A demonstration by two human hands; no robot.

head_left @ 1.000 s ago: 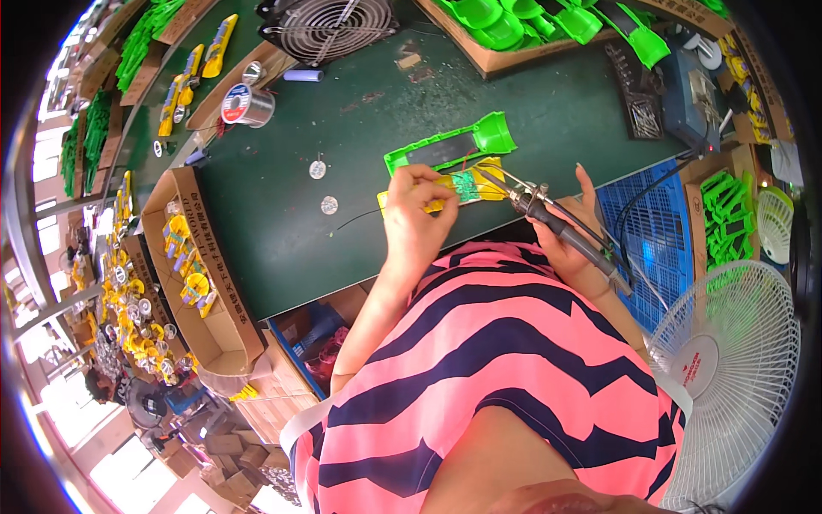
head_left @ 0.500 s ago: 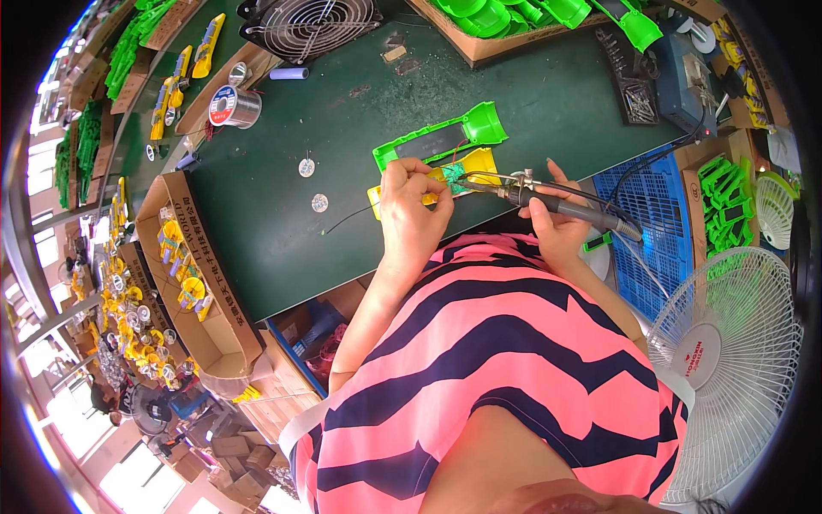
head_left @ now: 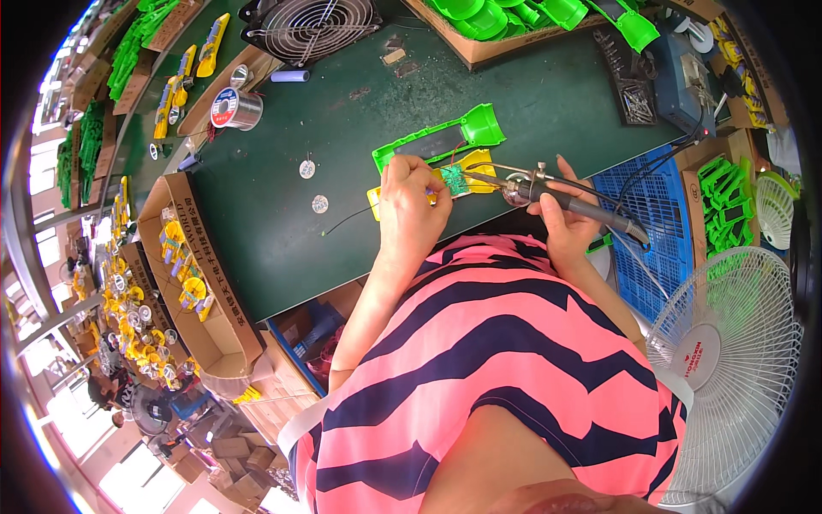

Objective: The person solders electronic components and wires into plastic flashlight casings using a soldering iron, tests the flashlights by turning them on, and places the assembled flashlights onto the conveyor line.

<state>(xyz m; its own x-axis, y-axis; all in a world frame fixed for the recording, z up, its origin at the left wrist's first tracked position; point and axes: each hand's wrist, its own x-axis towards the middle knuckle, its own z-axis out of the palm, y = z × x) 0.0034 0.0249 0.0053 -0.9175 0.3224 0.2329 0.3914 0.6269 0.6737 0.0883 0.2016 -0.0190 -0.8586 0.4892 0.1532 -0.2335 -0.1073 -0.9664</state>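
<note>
A yellow plastic housing (head_left: 479, 170) with a small green circuit board (head_left: 454, 180) lies near the bench's front edge. My left hand (head_left: 413, 201) covers its left part, fingertips pinched together beside the board; what they pinch is hidden. From under that hand a thin dark wire (head_left: 347, 221) runs out to the left. In my right hand (head_left: 567, 218) is a soldering iron (head_left: 572, 206) with a metal guide fixed along its front. Its thin tip points left at the board; whether it touches cannot be made out. Behind the yellow housing lies a green plastic casing (head_left: 481, 126).
The green-topped bench (head_left: 282, 265) holds a solder spool (head_left: 236, 109), a metal-grilled fan (head_left: 312, 26), two small round discs (head_left: 319, 204) and a blue soldering station (head_left: 681, 86). A carton of yellow parts (head_left: 227, 347) stands left. Right are a blue crate (head_left: 638, 231) and a white fan (head_left: 728, 360).
My right hand and the soldering iron have shifted slightly right, and the iron has turned in the grip. My left hand stays over the yellow housing.
</note>
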